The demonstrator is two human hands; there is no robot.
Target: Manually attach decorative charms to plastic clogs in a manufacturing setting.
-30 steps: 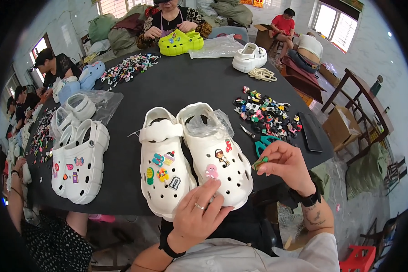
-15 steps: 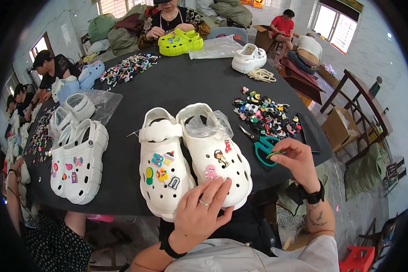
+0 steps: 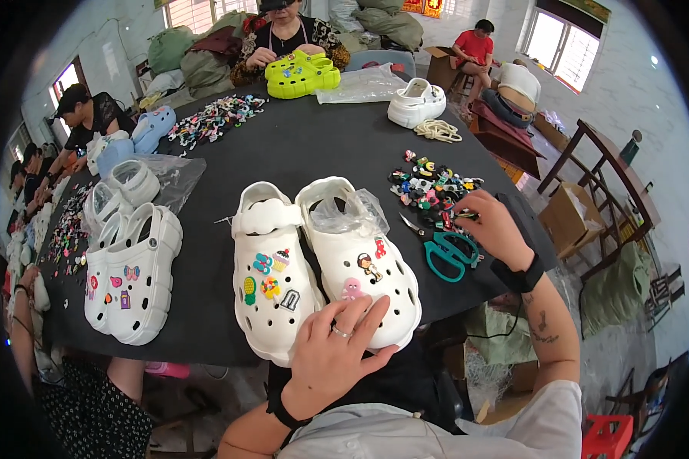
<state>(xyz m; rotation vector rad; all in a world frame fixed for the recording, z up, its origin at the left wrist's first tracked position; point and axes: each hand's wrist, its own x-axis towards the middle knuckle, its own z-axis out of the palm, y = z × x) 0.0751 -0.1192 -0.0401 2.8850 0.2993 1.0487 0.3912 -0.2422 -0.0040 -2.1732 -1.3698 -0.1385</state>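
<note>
Two white clogs stand side by side before me. The left clog (image 3: 266,264) carries several charms, among them a pineapple, a cupcake and flip-flops. On the right clog (image 3: 390,268) are a red charm, a little figure and a pink octopus charm (image 3: 351,288). My left hand (image 3: 337,344) lies over that clog's toe, fingers spread, fingertips just below the octopus. At the near edge of a pile of mixed shoe charms (image 3: 429,180), my right hand (image 3: 497,229) is pinched round a small greenish charm (image 3: 465,216), mostly hidden by the fingers.
Teal-handled scissors (image 3: 445,256) lie right of the clogs, beside a dark tray (image 3: 524,222). A decorated white pair (image 3: 142,283) stands at left. Farther off are a white clog (image 3: 417,103), cord (image 3: 438,131) and another charm pile (image 3: 214,122). Across the table a person handles a lime clog (image 3: 302,76).
My right hand has moved away from me, from over the scissors' handles to the charm pile, still pinched. The scissors are now uncovered. My left hand stays on the clog.
</note>
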